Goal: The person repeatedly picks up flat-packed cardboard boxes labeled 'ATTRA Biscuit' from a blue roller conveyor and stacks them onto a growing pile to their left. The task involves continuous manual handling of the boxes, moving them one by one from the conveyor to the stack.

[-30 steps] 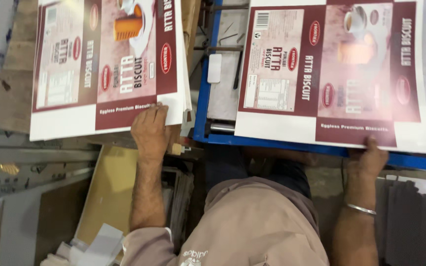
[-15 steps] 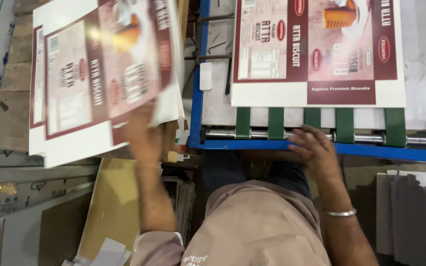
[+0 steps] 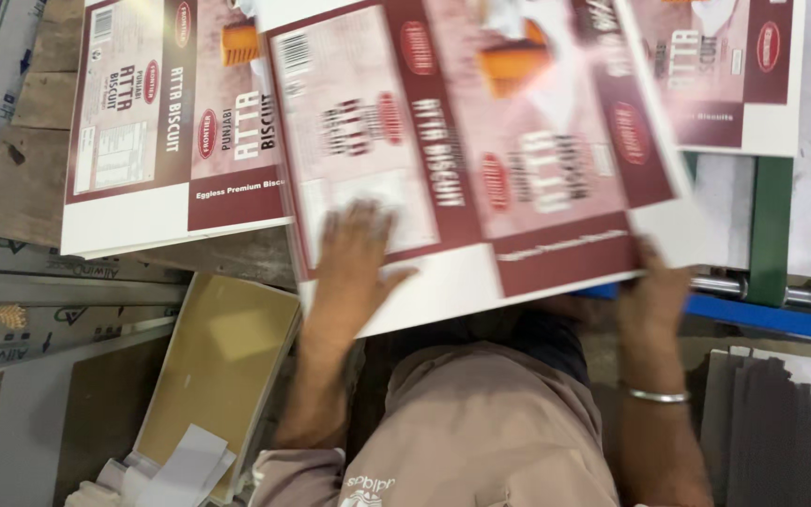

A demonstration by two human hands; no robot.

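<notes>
A person holds a large printed carton sheet (image 3: 481, 160), maroon and white with a biscuit picture, tilted and blurred in the air between a stack of like sheets (image 3: 171, 122) at the left and the machine feed table at the right. The left hand (image 3: 354, 258) lies flat and spread against the sheet's near left part, fingers open over the print; the right hand (image 3: 654, 291) grips the sheet's near right edge, thumb on top, the fingers hidden beneath. A metal bangle (image 3: 659, 396) sits on that wrist. By the look of it, the step in hand is carrying one sheet across from the stack toward the table, where another printed sheet (image 3: 725, 66) lies above a blue rail (image 3: 762, 314) and a green belt (image 3: 772, 225). The next move would call for squaring the sheet's edges to the rail before letting go. A brown board (image 3: 218, 366) lies below the stack.
</notes>
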